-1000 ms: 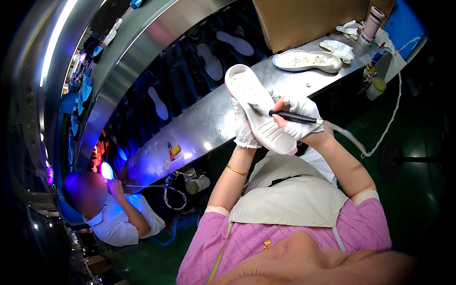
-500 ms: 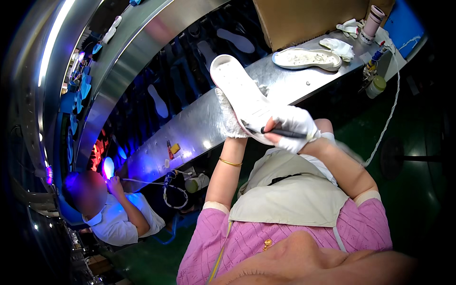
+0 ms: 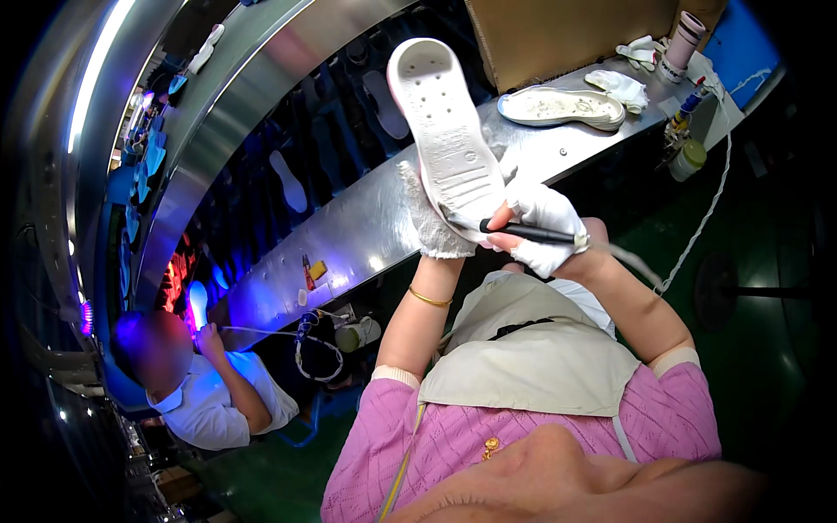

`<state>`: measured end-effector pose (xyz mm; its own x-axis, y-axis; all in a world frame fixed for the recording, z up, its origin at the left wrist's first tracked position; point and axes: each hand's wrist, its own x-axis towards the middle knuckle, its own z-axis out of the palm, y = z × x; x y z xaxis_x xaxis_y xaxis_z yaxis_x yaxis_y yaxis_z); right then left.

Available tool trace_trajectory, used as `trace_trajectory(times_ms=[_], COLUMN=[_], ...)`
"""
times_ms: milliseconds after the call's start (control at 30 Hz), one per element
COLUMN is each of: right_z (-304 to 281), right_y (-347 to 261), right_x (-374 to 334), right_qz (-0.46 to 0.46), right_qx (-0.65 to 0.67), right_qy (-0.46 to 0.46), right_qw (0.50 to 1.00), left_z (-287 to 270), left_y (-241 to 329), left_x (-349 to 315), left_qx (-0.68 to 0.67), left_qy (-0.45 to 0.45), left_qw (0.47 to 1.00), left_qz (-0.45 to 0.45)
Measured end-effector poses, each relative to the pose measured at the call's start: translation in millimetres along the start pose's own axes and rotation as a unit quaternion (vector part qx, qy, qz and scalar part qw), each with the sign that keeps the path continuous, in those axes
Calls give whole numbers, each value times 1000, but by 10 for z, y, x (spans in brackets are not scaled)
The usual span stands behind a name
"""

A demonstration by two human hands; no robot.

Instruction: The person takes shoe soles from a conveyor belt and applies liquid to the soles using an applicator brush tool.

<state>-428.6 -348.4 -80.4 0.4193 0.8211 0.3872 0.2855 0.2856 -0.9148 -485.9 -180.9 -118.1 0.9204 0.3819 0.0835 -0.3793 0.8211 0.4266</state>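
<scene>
In my left hand (image 3: 429, 218), which wears a white knit glove, a white shoe sole (image 3: 446, 126) is gripped near its near end. Its inside faces up, with small holes at the far end and ridges across the middle. My right hand (image 3: 549, 218), in a white glove with bare fingertips, pinches a black-handled brush (image 3: 534, 233) joined to a pale hose. The brush tip meets the sole's inner rim at the near left. A second sole (image 3: 562, 108), pale with a bluish edge, lies on the metal bench to the right.
Beyond my hands runs a metal bench (image 3: 340, 228) beside a dark conveyor (image 3: 327, 144) carrying soles. White gloves (image 3: 621, 87), a pink cylinder (image 3: 685, 42) and a cardboard box (image 3: 558, 39) are at the far right. A co-worker (image 3: 222, 392) sits at the left, holding a lit sole.
My left hand has tipped the sole so its inside shows more fully and its far end reaches farther away. The brush tip stays at the near-end rim.
</scene>
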Motion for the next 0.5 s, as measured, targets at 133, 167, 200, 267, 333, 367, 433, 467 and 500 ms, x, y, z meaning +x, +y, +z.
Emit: trace_trajectory(times_ms=[133, 167, 200, 267, 333, 367, 433, 467, 500], right_z=[28, 34, 37, 50, 59, 53, 49, 62, 47], right_y=[-4, -5, -7, -10, -12, -21, -22, -12, -22], right_x=[-22, -20, -15, -13, -17, -28, -38, -31, -41], right_qz=[84, 67, 51, -118, -35, 69, 201, 118, 122], right_qx=[105, 44, -17, -139, -26, 64, 147, 185, 138], right_qy=[149, 112, 113, 39, -14, 29, 80, 116, 80], right_qw=[980, 990, 992, 982, 999, 995, 965, 969, 980], left_z=[90, 103, 111, 104, 77, 63, 40, 36, 38], left_y=[33, 41, 55, 88, 124, 138, 158, 172, 186], left_x=[-29, -37, -36, -17, 7, 4, -3, 0, -1], left_qx=[58, 47, 61, 10, 12, 12, 9, 16, 23], left_qy=[-68, -88, -73, -92, -56, -52, -36, -43, -49], left_qw=[994, 992, 994, 995, 998, 999, 999, 999, 999], left_qz=[60, 72, 60, 25, 16, 10, 5, 2, 0])
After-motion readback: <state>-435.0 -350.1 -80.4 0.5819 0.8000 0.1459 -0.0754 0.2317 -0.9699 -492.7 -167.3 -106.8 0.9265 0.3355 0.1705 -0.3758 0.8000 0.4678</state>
